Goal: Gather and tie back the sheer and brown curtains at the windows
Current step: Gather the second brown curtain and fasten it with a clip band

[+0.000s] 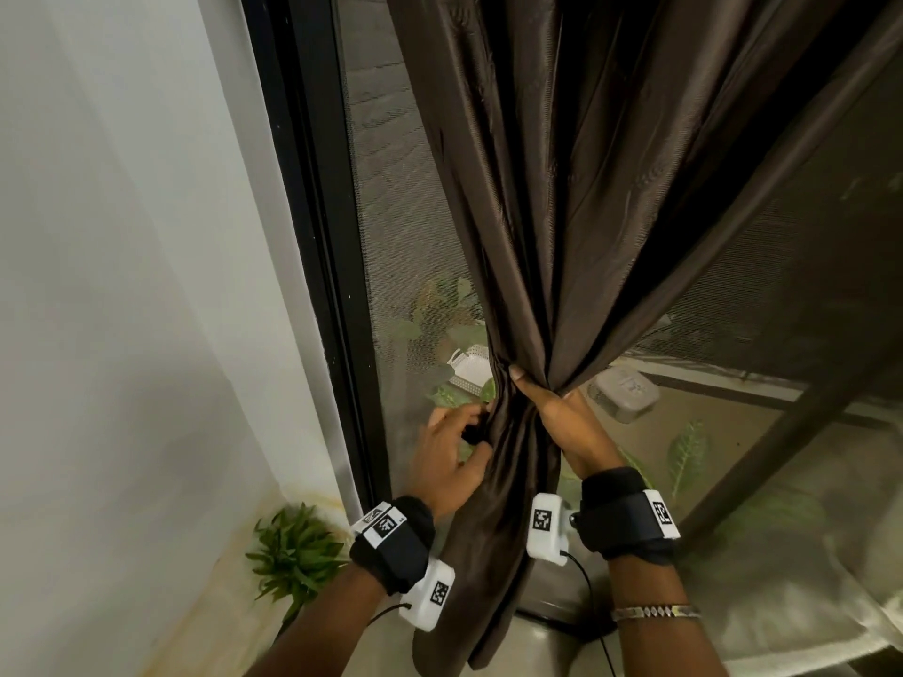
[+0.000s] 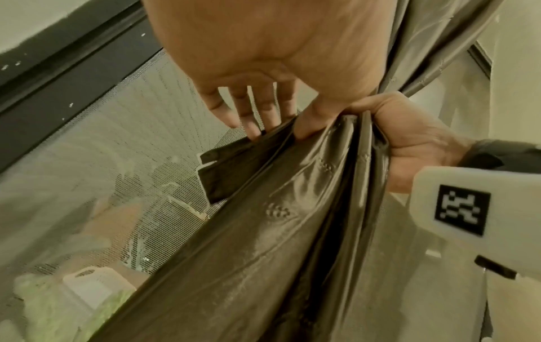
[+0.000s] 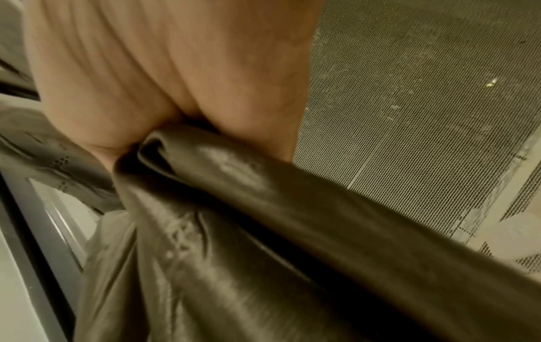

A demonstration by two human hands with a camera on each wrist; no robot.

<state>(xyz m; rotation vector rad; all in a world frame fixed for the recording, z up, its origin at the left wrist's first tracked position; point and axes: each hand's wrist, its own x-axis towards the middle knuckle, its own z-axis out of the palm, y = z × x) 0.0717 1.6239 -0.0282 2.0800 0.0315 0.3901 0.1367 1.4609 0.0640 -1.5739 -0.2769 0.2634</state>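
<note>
The brown curtain point(image 1: 562, 212) hangs gathered into one thick bunch in front of the window. My right hand point(image 1: 552, 408) grips that bunch at its narrowest point, fingers wrapped round the folds; the left wrist view shows the same right hand point(image 2: 409, 138) clenched on the pleats. My left hand point(image 1: 454, 452) is just left of the bunch and pinches a dark tie-back strap point(image 2: 225, 171) between fingers and thumb point(image 2: 304, 129), against the curtain's edge. In the right wrist view only the palm point(image 3: 175, 81) and brown fabric point(image 3: 263, 231) show. Pale sheer fabric point(image 1: 806, 603) lies at the lower right.
A black window frame point(image 1: 312, 237) and white wall point(image 1: 122, 237) stand to the left. A mesh screen point(image 1: 405, 237) covers the glass, with leaves and a white container point(image 1: 623, 390) behind it. A small green plant point(image 1: 298, 554) sits on the floor by the frame.
</note>
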